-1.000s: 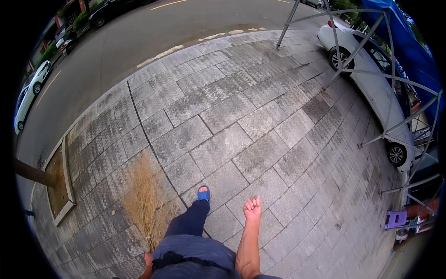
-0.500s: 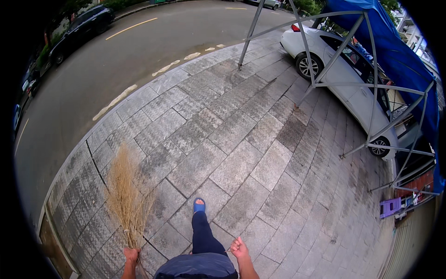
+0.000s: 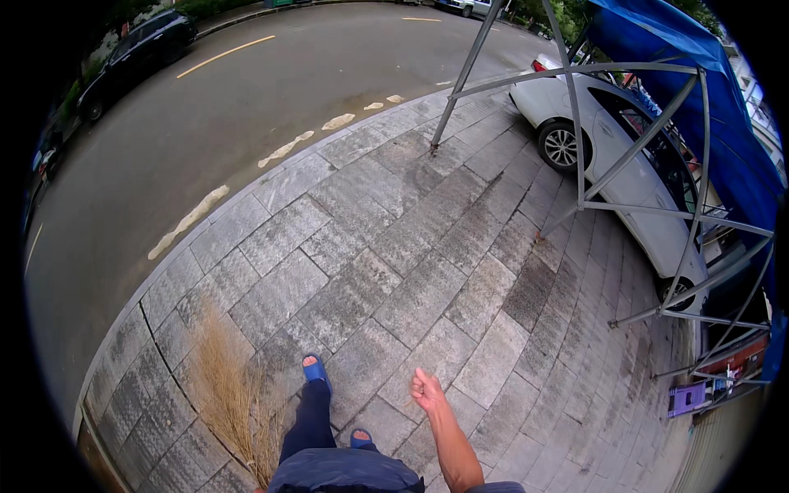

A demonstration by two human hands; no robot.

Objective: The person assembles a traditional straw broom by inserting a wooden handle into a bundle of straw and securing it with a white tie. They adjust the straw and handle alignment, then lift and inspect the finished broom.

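A straw-coloured twig broom [image 3: 228, 382] lies to my left, its bristles spread forward, near or on the paving; they look blurred. Only a sliver of my left hand [image 3: 259, 490] shows at the lower edge, where the bound stalks run into it; the handle is out of sight. My right hand [image 3: 426, 389] hangs out in front of me, fingers curled into a loose fist with nothing visible in it. Below me are my feet in blue sandals [image 3: 316, 368], the left one ahead of the right.
Stone paving [image 3: 394, 287] stretches ahead, bordered on the left by a kerb and road [image 3: 271, 90]. A metal frame [image 3: 582, 140] under a blue tarp [image 3: 674, 33] stands at right, with a white car [image 3: 633, 164] behind it. A purple plastic stool [image 3: 687, 398] sits far right.
My right hand has swung forward and up. My left hand has dropped nearly out of view with the broom, which has shifted slightly down. The frame and car are closer, and a second sandal shows.
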